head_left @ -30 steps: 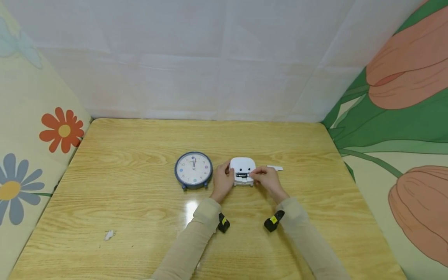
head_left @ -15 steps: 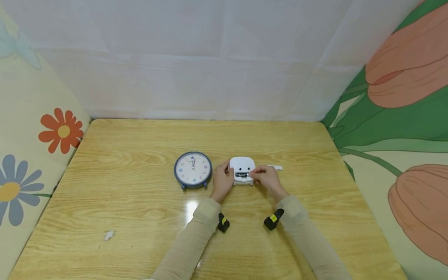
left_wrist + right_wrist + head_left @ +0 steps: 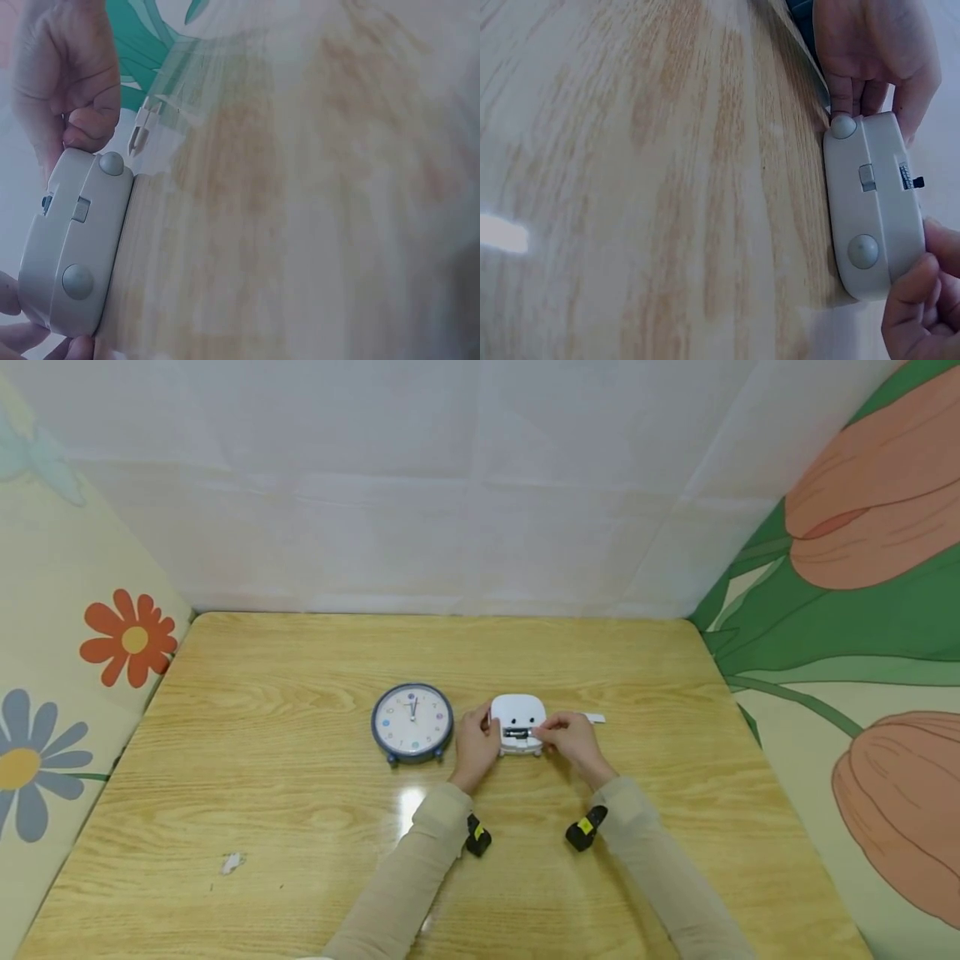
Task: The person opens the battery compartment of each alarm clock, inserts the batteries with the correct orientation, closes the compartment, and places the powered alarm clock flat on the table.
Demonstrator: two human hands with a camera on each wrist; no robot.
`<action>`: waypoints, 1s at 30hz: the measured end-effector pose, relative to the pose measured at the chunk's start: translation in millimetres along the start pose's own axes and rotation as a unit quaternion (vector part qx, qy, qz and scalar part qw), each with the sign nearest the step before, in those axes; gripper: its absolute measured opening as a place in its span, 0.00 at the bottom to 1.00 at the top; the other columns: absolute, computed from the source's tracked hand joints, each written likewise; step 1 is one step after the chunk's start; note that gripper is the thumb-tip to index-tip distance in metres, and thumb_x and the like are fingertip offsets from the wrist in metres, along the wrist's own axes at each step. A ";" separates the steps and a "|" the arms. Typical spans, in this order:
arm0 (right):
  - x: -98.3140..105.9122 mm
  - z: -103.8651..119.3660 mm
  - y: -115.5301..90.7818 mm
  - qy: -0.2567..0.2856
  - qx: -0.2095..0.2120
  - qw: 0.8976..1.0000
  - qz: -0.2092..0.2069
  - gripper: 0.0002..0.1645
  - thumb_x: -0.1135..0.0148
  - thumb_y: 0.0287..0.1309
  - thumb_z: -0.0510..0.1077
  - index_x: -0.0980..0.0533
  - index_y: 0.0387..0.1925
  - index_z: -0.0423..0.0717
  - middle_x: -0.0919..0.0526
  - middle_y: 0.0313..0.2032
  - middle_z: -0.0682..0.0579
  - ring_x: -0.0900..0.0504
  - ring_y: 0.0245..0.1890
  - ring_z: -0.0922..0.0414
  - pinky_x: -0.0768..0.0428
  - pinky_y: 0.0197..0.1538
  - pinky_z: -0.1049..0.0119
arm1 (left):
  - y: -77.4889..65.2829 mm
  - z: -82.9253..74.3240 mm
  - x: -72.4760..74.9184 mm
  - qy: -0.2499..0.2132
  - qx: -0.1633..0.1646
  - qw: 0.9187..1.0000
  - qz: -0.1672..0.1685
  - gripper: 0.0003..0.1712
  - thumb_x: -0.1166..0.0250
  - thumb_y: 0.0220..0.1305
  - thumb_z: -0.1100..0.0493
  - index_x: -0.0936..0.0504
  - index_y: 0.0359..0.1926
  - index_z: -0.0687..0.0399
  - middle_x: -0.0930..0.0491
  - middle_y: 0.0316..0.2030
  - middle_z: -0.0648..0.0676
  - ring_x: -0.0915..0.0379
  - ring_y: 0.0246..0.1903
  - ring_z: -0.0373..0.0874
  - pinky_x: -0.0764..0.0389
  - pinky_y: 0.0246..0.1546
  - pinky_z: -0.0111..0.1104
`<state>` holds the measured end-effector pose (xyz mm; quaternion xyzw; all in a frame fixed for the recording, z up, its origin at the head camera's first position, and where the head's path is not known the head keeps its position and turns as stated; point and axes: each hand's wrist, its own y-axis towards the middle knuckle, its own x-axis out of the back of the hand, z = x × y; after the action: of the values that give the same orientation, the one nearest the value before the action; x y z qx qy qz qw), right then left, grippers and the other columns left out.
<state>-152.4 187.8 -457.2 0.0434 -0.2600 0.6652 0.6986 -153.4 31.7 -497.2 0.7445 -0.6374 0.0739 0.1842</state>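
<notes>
A small white clock [image 3: 518, 706] with two round feet lies back up on the table, its battery compartment uncovered. Inside the compartment sits a dark battery [image 3: 516, 733]; its black end [image 3: 919, 182] sticks up past the edge in the right wrist view. My left hand [image 3: 476, 746] grips the clock's left side, thumb on the back and fingers along the edge. At the right end of the compartment, thumb and forefinger of my right hand [image 3: 573, 742] pinch at the battery's end, which they partly cover.
A round blue-rimmed clock [image 3: 412, 722] lies face up to the left of my left hand. Just beyond my right hand is a narrow white cover piece [image 3: 595, 718]. A pale scrap [image 3: 232, 862] marks the wooden table [image 3: 300, 793] at front left.
Both hands and the white clock stay almost in place. My head view shifts slightly; the right fingers keep to the compartment's right end.
</notes>
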 end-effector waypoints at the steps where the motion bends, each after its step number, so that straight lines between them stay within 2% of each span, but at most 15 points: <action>1: 0.0 0.5 0.2 -0.003 -0.003 1.000 0.000 0.06 0.34 0.47 0.34 0.24 0.25 0.33 0.25 0.18 0.54 0.29 0.18 0.60 0.28 0.23 0.69 | -0.2 0.0 0.0 0.001 0.002 1.000 0.001 0.18 0.42 0.55 0.70 0.23 0.48 0.70 0.25 0.31 0.63 0.28 0.32 0.50 0.23 0.34 0.35; 18: -1.7 1.5 3.5 -0.003 -0.012 1.000 0.002 0.07 0.34 0.46 0.33 0.26 0.25 0.36 0.27 0.18 0.54 0.29 0.18 0.59 0.29 0.23 0.69 | 0.6 0.4 -0.8 0.017 0.004 1.000 0.001 0.19 0.42 0.55 0.68 0.23 0.49 0.69 0.25 0.30 0.62 0.29 0.31 0.49 0.24 0.34 0.35; 24: -0.7 0.0 5.8 0.001 0.006 1.000 0.004 0.07 0.35 0.45 0.32 0.27 0.22 0.37 0.28 0.16 0.55 0.30 0.17 0.60 0.31 0.21 0.70 | 2.0 1.6 -0.6 -0.006 0.020 1.000 0.005 0.19 0.41 0.55 0.68 0.23 0.49 0.69 0.25 0.31 0.61 0.28 0.32 0.48 0.23 0.35 0.34; 30: 0.2 -1.0 4.4 -0.006 0.024 1.000 0.015 0.08 0.35 0.47 0.32 0.28 0.23 0.36 0.29 0.16 0.56 0.31 0.18 0.60 0.32 0.21 0.71 | 3.1 1.3 0.9 -0.007 0.016 1.000 0.000 0.18 0.41 0.54 0.69 0.22 0.47 0.70 0.24 0.29 0.59 0.30 0.30 0.46 0.24 0.34 0.33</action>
<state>-156.3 188.9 -459.3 0.0605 -0.2485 0.6818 0.6854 -156.4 30.1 -497.5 0.7477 -0.6377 0.0788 0.1676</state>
